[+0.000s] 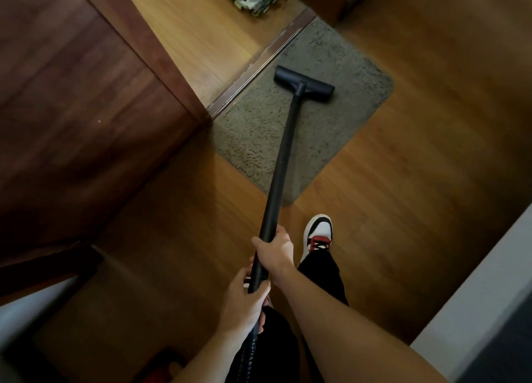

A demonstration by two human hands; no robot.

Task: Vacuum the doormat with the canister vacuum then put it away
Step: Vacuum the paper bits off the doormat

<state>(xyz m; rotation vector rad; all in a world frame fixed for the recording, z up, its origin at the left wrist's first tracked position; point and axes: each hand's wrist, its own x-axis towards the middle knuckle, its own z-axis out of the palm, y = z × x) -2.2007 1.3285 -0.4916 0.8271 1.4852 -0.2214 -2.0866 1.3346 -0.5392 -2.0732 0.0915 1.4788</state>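
Left hand [244, 302]: fingers curled round the near end of the vacuum wand [284, 152]. Right hand [275, 250]: wrapped round the wand just ahead. Wand: stiff, likely light; best steered two-handed as gripped. Floor head [303, 84]: lay flat on the doormat [345, 117], towards its far edge.

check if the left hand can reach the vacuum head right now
Probably not. The left hand grips the near end of the wand, behind the right hand; the vacuum head sits on the doormat at the far end, likely beyond arm's reach.
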